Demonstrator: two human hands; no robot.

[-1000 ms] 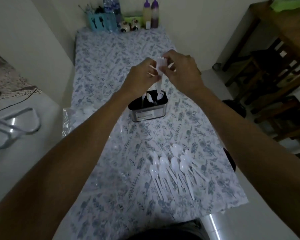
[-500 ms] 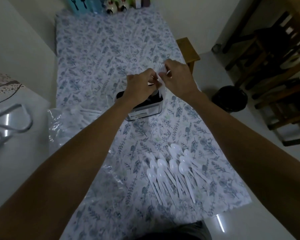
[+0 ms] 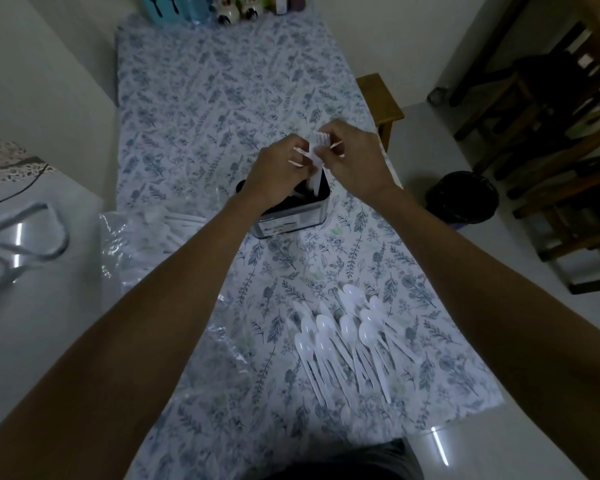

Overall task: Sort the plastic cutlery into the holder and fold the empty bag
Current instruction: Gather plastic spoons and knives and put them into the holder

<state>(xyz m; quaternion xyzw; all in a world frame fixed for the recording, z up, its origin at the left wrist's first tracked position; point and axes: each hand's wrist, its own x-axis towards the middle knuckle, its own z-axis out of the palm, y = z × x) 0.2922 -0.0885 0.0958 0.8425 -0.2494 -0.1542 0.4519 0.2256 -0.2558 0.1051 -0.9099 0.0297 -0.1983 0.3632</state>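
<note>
- Grey metal clothes hanger (image 3: 18, 244): on the pale surface at far left, off the table.
- Crumpled clear plastic bag (image 3: 142, 233): lies at the left edge of the floral blue-and-white tablecloth (image 3: 201, 109), some white cutlery showing inside.
- Left hand (image 3: 278, 168): fingers closed on a bunch of white plastic forks (image 3: 317, 150), directly above the holder.
- Dark rectangular cutlery holder (image 3: 291, 216): mid-table, its opening partly hidden by the left wrist; white handles stand inside.
- Right hand (image 3: 352, 157): fingertips pinching the same forks from the other side.
- White plastic spoons (image 3: 350, 334): loose fan on the near cloth, right of the left forearm.
- Black bin (image 3: 461, 197): on the floor beside the table.
</note>
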